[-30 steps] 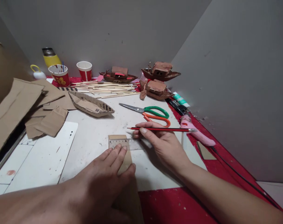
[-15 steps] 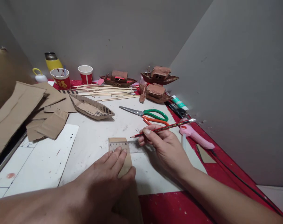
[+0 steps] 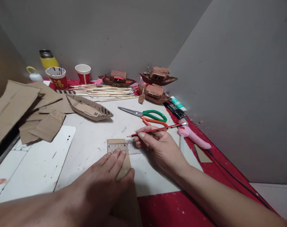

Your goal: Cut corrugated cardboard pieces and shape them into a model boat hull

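My left hand lies with fingers spread over a clear ruler, pressing it across a long cardboard strip. The ruler runs crosswise near the strip's far end and sticks out to the right. Pinched in my right hand is a red and black pencil; its tip points left, just above the strip's far right corner. I cannot tell whether the tip touches anything. Beyond the hands lie scissors with green and orange handles, and an open cardboard boat hull.
Cardboard pieces are piled at left beside a marked white sheet. Thin sticks, paper cups, a yellow bottle and brown model boats stand behind. A pink glue gun with its cord lies right.
The whole view has shifted slightly, moving things left in the picture. My right hand has brought the pencil tip a little closer to the strip; my left hand still presses the ruler.
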Action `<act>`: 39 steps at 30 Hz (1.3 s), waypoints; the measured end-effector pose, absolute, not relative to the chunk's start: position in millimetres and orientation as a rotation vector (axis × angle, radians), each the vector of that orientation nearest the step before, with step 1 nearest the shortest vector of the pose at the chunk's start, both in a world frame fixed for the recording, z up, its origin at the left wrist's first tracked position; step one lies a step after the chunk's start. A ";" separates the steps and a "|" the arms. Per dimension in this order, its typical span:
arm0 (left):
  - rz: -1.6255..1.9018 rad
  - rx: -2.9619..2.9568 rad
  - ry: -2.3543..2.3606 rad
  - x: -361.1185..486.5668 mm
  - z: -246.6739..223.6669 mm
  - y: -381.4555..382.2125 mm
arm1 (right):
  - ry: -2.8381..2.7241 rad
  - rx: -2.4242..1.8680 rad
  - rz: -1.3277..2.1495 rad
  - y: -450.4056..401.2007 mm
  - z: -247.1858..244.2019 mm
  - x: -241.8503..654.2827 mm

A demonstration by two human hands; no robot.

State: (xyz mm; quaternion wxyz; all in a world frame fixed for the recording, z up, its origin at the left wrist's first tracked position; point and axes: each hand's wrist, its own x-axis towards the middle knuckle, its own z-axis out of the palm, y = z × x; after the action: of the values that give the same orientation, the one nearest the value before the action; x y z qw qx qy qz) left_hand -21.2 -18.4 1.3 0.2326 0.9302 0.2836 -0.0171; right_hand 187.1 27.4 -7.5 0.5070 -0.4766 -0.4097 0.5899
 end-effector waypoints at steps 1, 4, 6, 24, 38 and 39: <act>-0.069 2.557 0.782 -20.3 2.8 -17.9 | -0.986 -1.138 1.428 28.0 -7.8 187.2; -0.147 2.566 0.790 -17.4 7.5 -16.5 | -0.962 -1.132 1.424 29.5 -7.5 187.8; -0.196 2.566 0.799 -16.3 8.8 -15.9 | -0.958 -1.137 1.401 30.2 -7.2 188.4; -0.019 2.598 0.756 -23.7 -2.8 -20.7 | -1.184 -1.169 1.313 22.3 -7.4 183.6; 0.003 2.595 0.746 -25.3 -4.7 -20.5 | -1.358 -1.261 1.226 21.3 -8.9 182.2; -0.005 2.596 0.746 -25.0 -3.9 -20.5 | -1.358 -1.263 1.228 21.4 -9.2 182.2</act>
State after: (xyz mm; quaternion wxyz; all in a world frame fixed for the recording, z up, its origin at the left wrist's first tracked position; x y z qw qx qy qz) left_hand -25.0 -20.5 -3.9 0.2183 0.9380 0.2694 -0.0017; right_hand 182.2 21.4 -9.2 0.4424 -0.5092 -0.5475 0.4951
